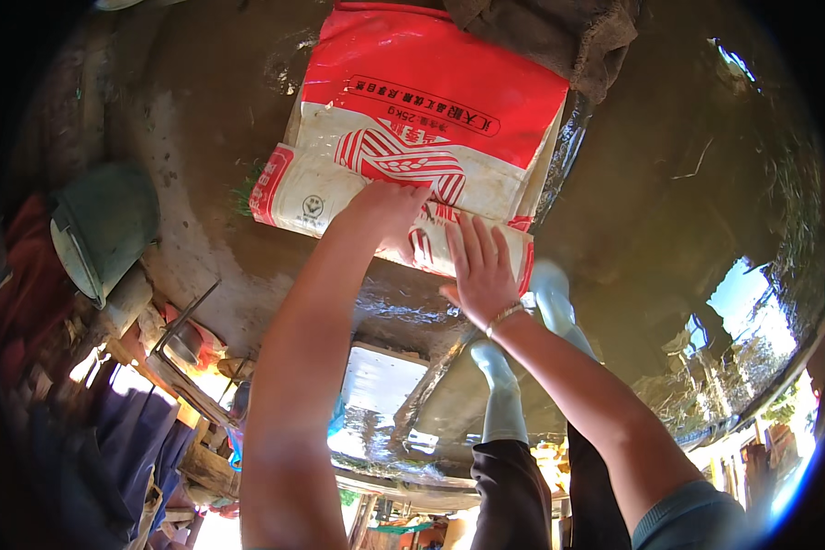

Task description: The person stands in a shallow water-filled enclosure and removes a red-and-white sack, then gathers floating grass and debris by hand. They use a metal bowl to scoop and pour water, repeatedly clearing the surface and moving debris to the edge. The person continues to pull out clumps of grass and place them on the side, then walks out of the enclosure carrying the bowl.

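A large red and white sack lies flat on the wet brown ground in front of me, its near part folded over into a band. My left hand is closed on the middle of that folded band, with its fingers bent on top. To its right, my right hand rests on the band near the right end, its fingers stretched out and apart. A thin bracelet circles my right wrist. The undersides of both hands are hidden.
Brown cloth lies against the sack's far right corner. A dark green bucket sits at the left, near wood pieces and a metal rod. My feet, in pale boots, stand on the wet ground close below the sack. Water glints at the right.
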The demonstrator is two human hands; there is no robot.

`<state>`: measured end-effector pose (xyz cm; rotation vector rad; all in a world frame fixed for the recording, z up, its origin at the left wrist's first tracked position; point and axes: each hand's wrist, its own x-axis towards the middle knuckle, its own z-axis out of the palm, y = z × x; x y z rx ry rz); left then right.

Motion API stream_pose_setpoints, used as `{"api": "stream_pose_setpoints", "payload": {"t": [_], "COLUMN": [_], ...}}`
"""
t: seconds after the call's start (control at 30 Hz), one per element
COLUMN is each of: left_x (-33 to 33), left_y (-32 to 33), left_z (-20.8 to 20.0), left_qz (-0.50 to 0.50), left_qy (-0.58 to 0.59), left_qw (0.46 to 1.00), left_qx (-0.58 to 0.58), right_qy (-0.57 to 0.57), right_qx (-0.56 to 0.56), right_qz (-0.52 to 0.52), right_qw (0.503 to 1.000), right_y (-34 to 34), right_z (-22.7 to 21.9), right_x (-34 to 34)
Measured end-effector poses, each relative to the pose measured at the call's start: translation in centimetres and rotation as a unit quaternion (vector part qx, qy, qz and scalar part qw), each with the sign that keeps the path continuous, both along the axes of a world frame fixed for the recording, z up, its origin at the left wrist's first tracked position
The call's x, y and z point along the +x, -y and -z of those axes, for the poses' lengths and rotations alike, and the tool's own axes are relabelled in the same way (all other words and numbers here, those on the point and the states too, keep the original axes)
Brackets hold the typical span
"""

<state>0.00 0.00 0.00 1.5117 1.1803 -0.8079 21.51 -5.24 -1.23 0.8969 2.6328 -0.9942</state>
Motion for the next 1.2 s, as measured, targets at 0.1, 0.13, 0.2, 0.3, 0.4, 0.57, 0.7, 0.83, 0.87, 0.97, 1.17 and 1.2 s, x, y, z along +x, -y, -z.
{"api": "stream_pose_setpoints", "payload": {"t": [0.1, 0.13, 0.2, 0.3, 0.4, 0.57, 0.7, 0.83, 0.87, 0.97, 1.17, 1.2], "left_x": [0.4, 0.3, 0.4, 0.9, 2.8, 9.8, 12.3, 12.7, 12.4, 11.5, 10.9, 10.9], "left_y": [0.1, 0.7, 1.6, 5.2, 8.7, 10.7, 5.7, 1.7, 1.3, 0.6, 2.7, 2.2], "left_z": [0.7, 0.2, -0.8, -3.0, -2.3, 1.8, 4.5, 4.6, 4.4, 3.8, 3.0, 3.5], "left_qz": [-0.001, -0.003, -0.066, -0.294, -0.625, -0.942, -0.955, -0.976, -0.977, -0.971, -0.953, -0.946], "left_qy": [-0.01, -0.01, -0.017, -0.074, -0.132, 0.153, 0.09, 0.066, 0.055, 0.031, 0.172, 0.187], "left_qw": [0.999, 0.994, 0.957, 0.818, 0.631, 0.287, 0.27, 0.192, 0.192, 0.235, 0.247, 0.252], "left_qx": [0.051, 0.112, 0.281, 0.489, 0.44, 0.082, 0.086, 0.08, 0.068, 0.041, 0.036, 0.074], "right_qy": [-0.014, -0.026, 0.035, 0.062, 0.091, 0.117, -0.017, -0.037, -0.02, -0.033, -0.022, -0.01], "right_qx": [0.021, 0.0, -0.093, -0.327, -0.357, -0.31, 0.037, 0.071, 0.088, 0.065, -0.219, -0.289], "right_qz": [-0.001, -0.012, -0.015, 0.004, -0.041, -0.008, -0.027, -0.053, -0.066, -0.067, -0.043, -0.014], "right_qw": [1.0, 1.0, 0.995, 0.943, 0.929, 0.944, 0.999, 0.995, 0.994, 0.995, 0.975, 0.957], "right_y": [-2.0, -2.6, -4.7, -11.2, -15.6, -16.0, -12.7, -9.3, -9.4, -11.5, -20.9, -22.1], "right_z": [1.3, 1.3, 1.8, 4.2, 6.1, 5.3, 2.0, 1.2, 1.6, 2.7, 3.0, 3.2], "right_x": [-0.8, -0.9, -1.0, -0.8, -2.1, -1.2, 0.5, 0.3, 0.2, -0.3, -1.3, -1.7]}}
